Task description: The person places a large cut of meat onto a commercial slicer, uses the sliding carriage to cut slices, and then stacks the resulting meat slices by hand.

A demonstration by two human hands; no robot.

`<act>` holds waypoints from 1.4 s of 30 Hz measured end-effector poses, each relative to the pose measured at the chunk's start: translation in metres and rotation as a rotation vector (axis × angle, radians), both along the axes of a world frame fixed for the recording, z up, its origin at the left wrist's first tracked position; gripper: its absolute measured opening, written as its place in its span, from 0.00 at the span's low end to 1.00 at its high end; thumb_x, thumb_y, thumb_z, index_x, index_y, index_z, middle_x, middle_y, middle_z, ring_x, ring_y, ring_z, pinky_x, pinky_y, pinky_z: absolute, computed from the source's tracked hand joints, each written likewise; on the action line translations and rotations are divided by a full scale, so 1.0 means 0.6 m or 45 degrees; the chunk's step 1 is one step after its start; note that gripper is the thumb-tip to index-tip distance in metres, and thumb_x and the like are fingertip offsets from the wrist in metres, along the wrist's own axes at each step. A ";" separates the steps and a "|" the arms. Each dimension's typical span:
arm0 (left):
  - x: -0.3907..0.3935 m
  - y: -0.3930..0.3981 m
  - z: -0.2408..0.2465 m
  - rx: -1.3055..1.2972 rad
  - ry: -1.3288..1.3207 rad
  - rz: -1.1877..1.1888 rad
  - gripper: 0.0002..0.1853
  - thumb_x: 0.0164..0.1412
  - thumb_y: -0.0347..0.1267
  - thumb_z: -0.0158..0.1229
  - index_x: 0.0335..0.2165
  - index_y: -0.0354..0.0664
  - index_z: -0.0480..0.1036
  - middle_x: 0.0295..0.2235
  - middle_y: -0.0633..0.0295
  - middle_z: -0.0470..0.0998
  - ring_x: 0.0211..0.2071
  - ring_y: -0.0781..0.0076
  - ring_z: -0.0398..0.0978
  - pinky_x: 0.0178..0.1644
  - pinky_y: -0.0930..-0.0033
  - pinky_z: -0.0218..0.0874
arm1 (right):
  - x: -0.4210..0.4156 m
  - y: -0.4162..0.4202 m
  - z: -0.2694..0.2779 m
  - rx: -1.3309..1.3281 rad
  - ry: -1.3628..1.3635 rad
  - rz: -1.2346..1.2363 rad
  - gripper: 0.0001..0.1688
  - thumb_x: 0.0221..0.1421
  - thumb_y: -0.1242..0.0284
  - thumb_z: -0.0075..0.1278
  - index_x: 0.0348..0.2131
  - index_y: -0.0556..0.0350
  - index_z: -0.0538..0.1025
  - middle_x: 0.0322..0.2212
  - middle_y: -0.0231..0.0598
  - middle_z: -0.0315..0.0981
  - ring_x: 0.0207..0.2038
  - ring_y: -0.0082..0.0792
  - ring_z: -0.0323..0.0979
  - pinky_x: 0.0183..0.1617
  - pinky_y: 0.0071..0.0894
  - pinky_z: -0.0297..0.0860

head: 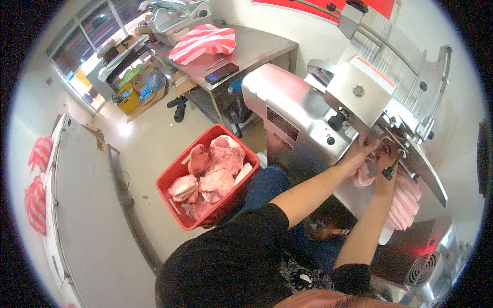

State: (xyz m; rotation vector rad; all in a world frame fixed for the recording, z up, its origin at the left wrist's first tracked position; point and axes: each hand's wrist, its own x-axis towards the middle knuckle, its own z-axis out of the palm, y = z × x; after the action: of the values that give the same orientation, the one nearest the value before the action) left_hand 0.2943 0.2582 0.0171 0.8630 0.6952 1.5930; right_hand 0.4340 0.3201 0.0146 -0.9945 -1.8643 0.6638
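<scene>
Both my hands reach under the metal housing of a stainless steel meat slicer, close to its blade area. My left hand has its fingers bent beside a folded piece of raw meat; whether it grips the meat is unclear. Farther right, my right hand is partly covered by the slicer's black knob and metal parts, so its fingers cannot be made out. Overlapping pale pink meat slices lie beside my right forearm, above a light tray edge.
A red plastic crate with several raw meat chunks stands beside my leg. Behind it is a steel table bearing a striped plastic bag and a phone. A white chest freezer runs along the left; black slippers lie on the floor.
</scene>
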 end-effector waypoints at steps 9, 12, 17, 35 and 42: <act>0.014 0.019 -0.028 -0.120 0.189 -0.041 0.25 0.63 0.33 0.56 0.57 0.40 0.65 0.41 0.57 0.75 0.37 0.69 0.74 0.38 0.67 0.69 | -0.020 -0.140 -0.011 0.228 -0.316 -0.429 0.26 0.60 0.70 0.53 0.53 0.63 0.66 0.42 0.57 0.71 0.45 0.58 0.71 0.51 0.52 0.67; 0.014 0.034 -0.046 -0.217 -0.162 -0.165 0.25 0.64 0.35 0.55 0.57 0.38 0.63 0.43 0.55 0.72 0.38 0.67 0.70 0.39 0.65 0.65 | -0.003 -0.154 -0.035 0.528 -0.783 -0.410 0.26 0.59 0.69 0.54 0.53 0.63 0.66 0.37 0.53 0.73 0.42 0.57 0.72 0.50 0.51 0.67; 0.022 0.036 -0.048 0.196 0.736 -0.012 0.26 0.66 0.37 0.52 0.59 0.38 0.60 0.50 0.49 0.69 0.44 0.60 0.68 0.47 0.61 0.62 | 0.037 -0.163 -0.014 0.179 -0.522 -0.379 0.27 0.61 0.66 0.55 0.53 0.65 0.67 0.30 0.47 0.76 0.35 0.48 0.74 0.44 0.44 0.69; 0.041 0.162 -0.046 -0.050 -0.874 -0.272 0.09 0.64 0.33 0.53 0.40 0.43 0.75 0.30 0.61 0.78 0.32 0.66 0.78 0.40 0.58 0.73 | 0.310 -0.116 0.037 -0.079 0.895 -0.679 0.44 0.54 0.80 0.61 0.62 0.44 0.54 0.52 0.45 0.64 0.52 0.42 0.70 0.56 0.43 0.71; 0.020 0.094 -0.054 0.175 0.993 0.106 0.10 0.63 0.35 0.57 0.40 0.43 0.75 0.30 0.61 0.77 0.30 0.66 0.74 0.35 0.62 0.70 | 0.354 -0.100 0.022 -0.202 0.800 -0.638 0.34 0.55 0.73 0.60 0.54 0.63 0.59 0.47 0.52 0.72 0.45 0.39 0.75 0.43 0.39 0.77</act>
State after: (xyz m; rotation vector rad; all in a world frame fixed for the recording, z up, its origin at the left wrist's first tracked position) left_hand 0.3064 0.3146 -0.0155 1.6041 1.1787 1.3625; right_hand 0.6462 0.2602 0.0278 -1.1351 -0.9804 0.7154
